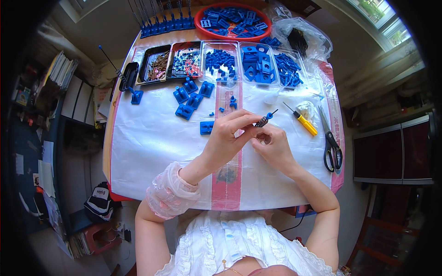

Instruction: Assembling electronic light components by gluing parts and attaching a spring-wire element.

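Observation:
Over the middle of the table my left hand (230,131) pinches a dark coil spring (262,122). A small blue plastic piece (270,116) sits at the spring's upper end, and a thin dark rod (275,112) sticks out beyond it. My right hand (276,143) is close beside, its fingers curled together under the spring; what they hold, if anything, is hidden. Just left of my left hand lies a blue plastic base (206,128). Farther off are several more blue bases (194,100) and a few small blue pieces (233,102).
Trays of brass-coloured parts (157,63), small mixed parts (184,62) and blue pieces (221,60) line the back. Behind stand a red basin (198,28) and a rack of springs on rods (168,28). A yellow-handled screwdriver (307,125) and black-handled scissors (332,152) lie right.

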Motion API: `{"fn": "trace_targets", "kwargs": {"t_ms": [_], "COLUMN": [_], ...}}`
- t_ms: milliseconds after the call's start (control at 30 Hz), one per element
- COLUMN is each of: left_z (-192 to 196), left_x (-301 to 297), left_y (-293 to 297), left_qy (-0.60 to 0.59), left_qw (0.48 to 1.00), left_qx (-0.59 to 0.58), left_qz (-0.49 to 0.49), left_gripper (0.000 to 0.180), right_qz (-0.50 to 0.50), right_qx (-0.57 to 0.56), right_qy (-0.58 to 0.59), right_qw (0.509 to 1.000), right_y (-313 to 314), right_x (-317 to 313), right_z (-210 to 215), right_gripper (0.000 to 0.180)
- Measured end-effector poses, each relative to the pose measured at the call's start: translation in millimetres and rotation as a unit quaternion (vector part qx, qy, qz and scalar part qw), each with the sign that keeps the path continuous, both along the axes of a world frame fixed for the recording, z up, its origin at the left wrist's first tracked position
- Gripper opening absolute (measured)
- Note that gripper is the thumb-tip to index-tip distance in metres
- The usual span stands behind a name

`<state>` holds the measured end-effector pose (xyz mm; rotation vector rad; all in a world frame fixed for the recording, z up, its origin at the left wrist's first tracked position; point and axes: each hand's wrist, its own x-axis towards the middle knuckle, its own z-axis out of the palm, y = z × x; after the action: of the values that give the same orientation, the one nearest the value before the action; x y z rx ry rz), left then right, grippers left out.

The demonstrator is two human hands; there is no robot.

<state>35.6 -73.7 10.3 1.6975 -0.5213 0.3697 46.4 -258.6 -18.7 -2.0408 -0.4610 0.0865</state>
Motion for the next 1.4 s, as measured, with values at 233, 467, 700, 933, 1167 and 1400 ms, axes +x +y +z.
{"fn": "trace_targets", "kwargs": {"t_ms": [233, 467, 700, 933, 1167, 1400], "left_z": [-1.1, -0.6, -1.4, -1.0, -0.1, 3.4], "left_x": [0.0, 0.1, 0.0, -0.2, -0.9, -2.6], "left_y": [0.0, 1.2, 1.6, 1.6, 1.2, -0.3], "left_qy": [0.007, 0.019, 0.013, 0.015, 0.005, 0.023], "left_qw": [1.000, 1.000, 1.000, 1.000, 1.000, 0.999], "left_qx": [-0.004, -0.001, -0.002, -0.005, -0.009, -0.022], "left_qz": [-0.002, -0.001, 0.003, 0.004, 0.003, -0.013], "left_gripper": [0.025, 0.025, 0.027, 0.025, 0.025, 0.025], "right_qz": [0.015, 0.047, 0.082, 0.083, 0.037, -0.006], "right_qx": [0.000, 0.032, 0.066, 0.062, 0.067, 0.080], "right_qy": [0.011, 0.059, 0.204, 0.164, 0.117, 0.051], "right_qw": [1.000, 0.997, 0.973, 0.981, 0.990, 0.995], "right_y": [-3.2, -11.5, -26.3, -27.8, -11.1, -0.1], "right_x": [-0.2, 0.0, 10.4, 12.2, 4.5, 1.2], "right_z": [-1.2, -0.8, 13.9, 11.4, 16.2, 5.2], "right_gripper": [0.009, 0.008, 0.008, 0.013, 0.018, 0.018]}}
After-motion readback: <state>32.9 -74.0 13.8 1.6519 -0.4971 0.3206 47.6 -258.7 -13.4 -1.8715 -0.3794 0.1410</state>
